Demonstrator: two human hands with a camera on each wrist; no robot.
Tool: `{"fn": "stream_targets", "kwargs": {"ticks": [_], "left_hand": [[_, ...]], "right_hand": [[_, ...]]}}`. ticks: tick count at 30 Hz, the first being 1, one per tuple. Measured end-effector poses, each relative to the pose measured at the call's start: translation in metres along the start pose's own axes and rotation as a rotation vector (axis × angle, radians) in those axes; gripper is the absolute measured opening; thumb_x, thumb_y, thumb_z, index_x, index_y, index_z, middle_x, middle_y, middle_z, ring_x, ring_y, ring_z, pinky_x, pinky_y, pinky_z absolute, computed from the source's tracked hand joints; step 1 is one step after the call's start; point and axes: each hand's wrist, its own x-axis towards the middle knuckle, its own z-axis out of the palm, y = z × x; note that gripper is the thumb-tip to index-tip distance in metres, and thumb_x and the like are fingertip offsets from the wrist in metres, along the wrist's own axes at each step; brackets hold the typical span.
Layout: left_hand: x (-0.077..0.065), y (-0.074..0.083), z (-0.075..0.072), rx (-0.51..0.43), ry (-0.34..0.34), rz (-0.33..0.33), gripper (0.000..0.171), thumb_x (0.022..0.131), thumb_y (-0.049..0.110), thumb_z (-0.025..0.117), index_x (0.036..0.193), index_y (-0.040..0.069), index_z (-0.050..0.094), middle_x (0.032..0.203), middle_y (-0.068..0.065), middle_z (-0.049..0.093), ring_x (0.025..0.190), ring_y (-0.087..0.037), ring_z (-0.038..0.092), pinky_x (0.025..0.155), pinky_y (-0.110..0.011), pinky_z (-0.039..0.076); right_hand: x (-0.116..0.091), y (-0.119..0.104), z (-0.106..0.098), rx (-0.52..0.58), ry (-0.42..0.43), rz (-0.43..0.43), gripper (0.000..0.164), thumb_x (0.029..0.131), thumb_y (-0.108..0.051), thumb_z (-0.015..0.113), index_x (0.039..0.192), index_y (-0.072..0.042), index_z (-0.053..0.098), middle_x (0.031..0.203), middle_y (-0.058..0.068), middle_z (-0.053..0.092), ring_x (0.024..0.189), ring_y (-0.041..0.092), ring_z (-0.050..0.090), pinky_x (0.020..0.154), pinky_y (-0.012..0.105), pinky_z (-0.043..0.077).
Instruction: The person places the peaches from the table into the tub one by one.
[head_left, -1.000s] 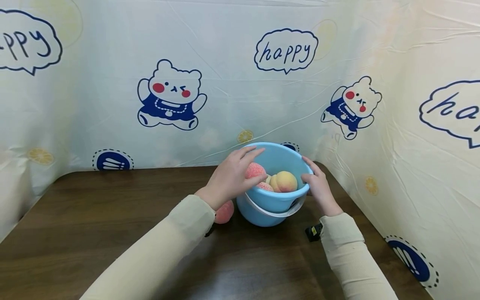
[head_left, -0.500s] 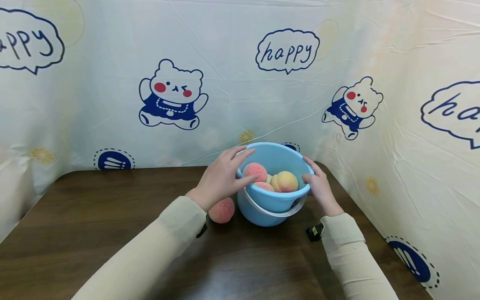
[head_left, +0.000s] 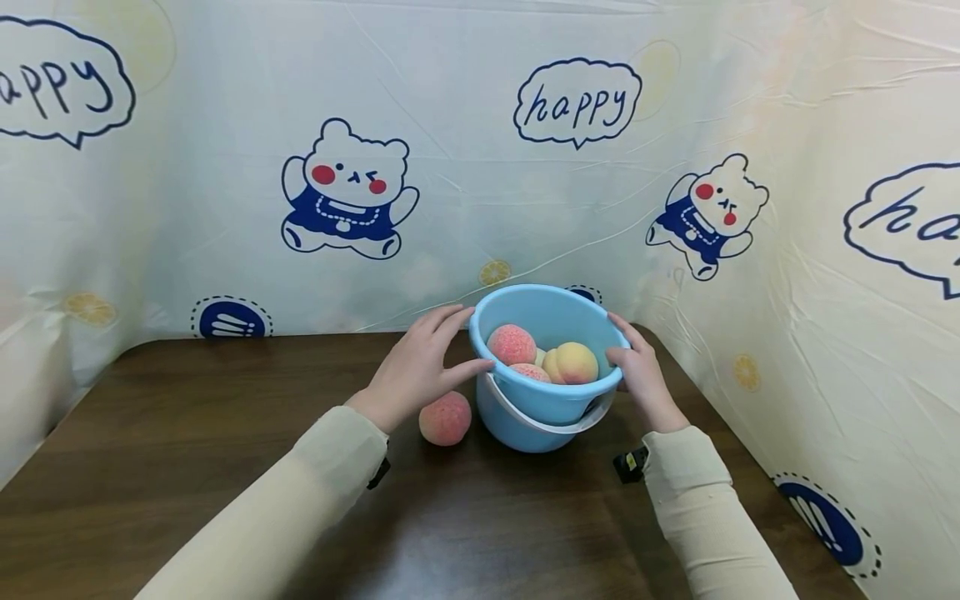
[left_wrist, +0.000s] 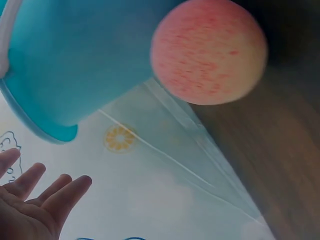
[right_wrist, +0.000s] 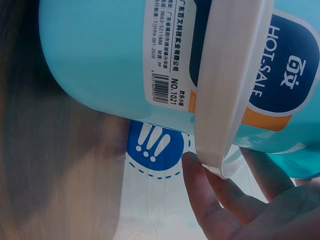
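Observation:
A light blue bucket stands on the table. Inside lie several peaches, among them a pink one and a yellowish one. My right hand grips the bucket's right rim, thumb over the edge and fingers outside, near the white handle. By the left rim is my left hand, its fingers spread and holding nothing; in the left wrist view those fingers are apart from the bucket. Another pink peach rests on the table, left of the bucket and below the left hand.
Dark wooden table extends to the left and front. Behind it and along the right side hangs a pale printed sheet with bears and lettering. Black wrist devices sit under the cuffs.
My left hand has drawn back left from over the bucket's opening to outside its left rim, baring the peaches inside and the one on the table. The right hand has stayed on the rim.

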Motion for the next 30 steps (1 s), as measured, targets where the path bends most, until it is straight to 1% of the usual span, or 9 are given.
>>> {"fn": "stream_targets", "kwargs": {"ticks": [6, 11, 18, 25, 30], "left_hand": [[-0.008, -0.014, 0.004, 0.005, -0.043, -0.064, 0.082, 0.086, 0.064, 0.063, 0.152, 0.020, 0.039, 0.155, -0.008, 0.040, 0.143, -0.031, 0.038, 0.107, -0.057, 0.042], [-0.015, -0.023, 0.009, 0.023, -0.080, -0.085, 0.085, 0.086, 0.063, 0.065, 0.152, 0.018, 0.039, 0.155, -0.010, 0.039, 0.142, -0.034, 0.039, 0.108, -0.057, 0.041], [-0.023, -0.029, 0.018, -0.003, -0.134, -0.106, 0.089, 0.083, 0.063, 0.068, 0.152, 0.017, 0.039, 0.156, -0.011, 0.038, 0.142, -0.035, 0.038, 0.108, -0.057, 0.042], [-0.030, -0.037, 0.028, 0.029, -0.167, -0.111, 0.089, 0.081, 0.054, 0.076, 0.151, 0.014, 0.040, 0.153, -0.014, 0.041, 0.137, -0.037, 0.043, 0.107, -0.055, 0.044], [-0.035, -0.042, 0.035, 0.044, -0.192, -0.116, 0.087, 0.081, 0.046, 0.079, 0.151, 0.013, 0.040, 0.151, -0.017, 0.043, 0.135, -0.039, 0.045, 0.106, -0.055, 0.045]], "right_hand": [[0.000, 0.000, 0.000, -0.010, 0.001, 0.002, 0.072, 0.089, -0.007, 0.038, 0.158, -0.024, 0.025, 0.162, 0.016, 0.023, 0.111, 0.038, 0.053, 0.063, 0.025, 0.050], [0.000, 0.000, 0.000, -0.015, 0.004, -0.001, 0.073, 0.089, -0.007, 0.038, 0.158, -0.024, 0.025, 0.161, 0.016, 0.023, 0.111, 0.038, 0.053, 0.063, 0.025, 0.050], [0.000, 0.000, -0.001, -0.016, 0.005, -0.004, 0.072, 0.089, -0.007, 0.039, 0.158, -0.024, 0.026, 0.161, 0.016, 0.025, 0.106, 0.036, 0.056, 0.062, 0.025, 0.050], [0.000, 0.000, -0.001, -0.021, 0.004, -0.001, 0.072, 0.089, -0.006, 0.040, 0.158, -0.024, 0.026, 0.161, 0.016, 0.025, 0.094, 0.030, 0.060, 0.062, 0.026, 0.051], [0.000, 0.001, -0.001, -0.020, 0.012, 0.001, 0.072, 0.089, -0.006, 0.040, 0.158, -0.023, 0.026, 0.160, 0.016, 0.026, 0.096, 0.031, 0.058, 0.062, 0.026, 0.050]]}}
